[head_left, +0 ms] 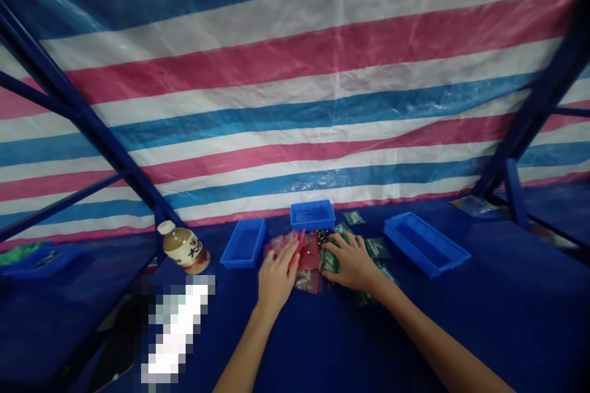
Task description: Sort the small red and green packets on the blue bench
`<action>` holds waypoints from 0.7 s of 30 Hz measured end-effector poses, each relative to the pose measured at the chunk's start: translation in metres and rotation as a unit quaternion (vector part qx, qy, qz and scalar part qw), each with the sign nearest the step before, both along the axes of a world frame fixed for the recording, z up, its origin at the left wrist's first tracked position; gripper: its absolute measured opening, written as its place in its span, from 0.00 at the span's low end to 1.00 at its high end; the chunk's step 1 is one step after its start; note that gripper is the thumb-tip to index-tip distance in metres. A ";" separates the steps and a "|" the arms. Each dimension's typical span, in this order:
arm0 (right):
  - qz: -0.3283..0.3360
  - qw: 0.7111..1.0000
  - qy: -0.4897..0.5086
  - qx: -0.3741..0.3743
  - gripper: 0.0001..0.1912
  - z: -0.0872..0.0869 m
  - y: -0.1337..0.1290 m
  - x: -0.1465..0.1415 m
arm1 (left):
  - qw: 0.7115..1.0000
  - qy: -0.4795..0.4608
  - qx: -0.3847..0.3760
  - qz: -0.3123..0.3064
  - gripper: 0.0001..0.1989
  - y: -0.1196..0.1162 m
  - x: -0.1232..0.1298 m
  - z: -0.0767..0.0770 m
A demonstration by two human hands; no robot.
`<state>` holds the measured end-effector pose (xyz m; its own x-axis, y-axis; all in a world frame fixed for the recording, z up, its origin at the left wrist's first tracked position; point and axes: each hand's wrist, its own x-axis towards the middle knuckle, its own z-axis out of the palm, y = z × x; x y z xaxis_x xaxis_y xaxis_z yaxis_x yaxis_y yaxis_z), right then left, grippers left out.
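My left hand (278,273) rests on a heap of small pink plastic bags (310,250), its fingers stretched out over them. On the right, my right hand (351,260) lies over several small green bags (329,261), fingers spread and bent down onto them. What is under either palm is hidden. Between the two heaps, near my right fingertips, sits a little pile of dark and brass-coloured small parts (322,236). More green bags (377,248) spread out to the right of my right hand.
Three blue trays stand around the heaps: a left tray (243,244), a back tray (312,215) and a right tray (426,244). A drink bottle (185,248) stands at the left. A clear bag (474,205) lies far right. Striped sheeting (322,129) hangs behind the blue table.
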<state>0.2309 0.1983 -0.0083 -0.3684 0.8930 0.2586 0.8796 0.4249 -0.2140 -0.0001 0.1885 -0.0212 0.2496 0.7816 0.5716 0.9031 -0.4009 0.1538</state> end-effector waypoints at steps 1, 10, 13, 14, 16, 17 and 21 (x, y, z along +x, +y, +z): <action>0.004 1.000 0.005 0.001 0.29 0.001 -0.001 0.000 | 1.000 -0.024 -0.008 0.007 0.20 -0.001 -0.001 0.000; 0.021 0.999 0.038 0.021 0.25 0.000 -0.002 0.000 | 0.970 -0.233 -0.018 0.070 0.17 0.000 -0.008 -0.001; 0.017 0.998 0.048 0.035 0.26 -0.002 0.001 0.003 | 0.969 -0.236 -0.017 0.070 0.17 0.000 -0.008 0.000; 0.015 0.998 0.053 0.042 0.26 -0.003 0.002 0.004 | 0.969 -0.236 -0.018 0.068 0.17 0.000 -0.007 0.000; 0.010 0.996 0.066 0.058 0.25 -0.004 0.005 0.008 | 0.966 -0.248 -0.017 0.068 0.18 0.001 -0.006 0.002; 0.008 0.995 0.074 0.065 0.24 -0.005 0.006 0.010 | 0.963 -0.260 -0.017 0.071 0.18 0.001 -0.005 0.003; 0.005 0.988 0.131 0.083 0.24 -0.003 0.011 0.018 | 0.942 -0.325 -0.022 0.083 0.19 0.002 -0.003 0.007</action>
<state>0.2486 0.2089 -0.0118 -0.2780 0.8266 0.4893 0.7991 0.4817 -0.3596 -0.0029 0.1905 -0.0147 -0.2695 0.8055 0.5277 0.6630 -0.2422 0.7084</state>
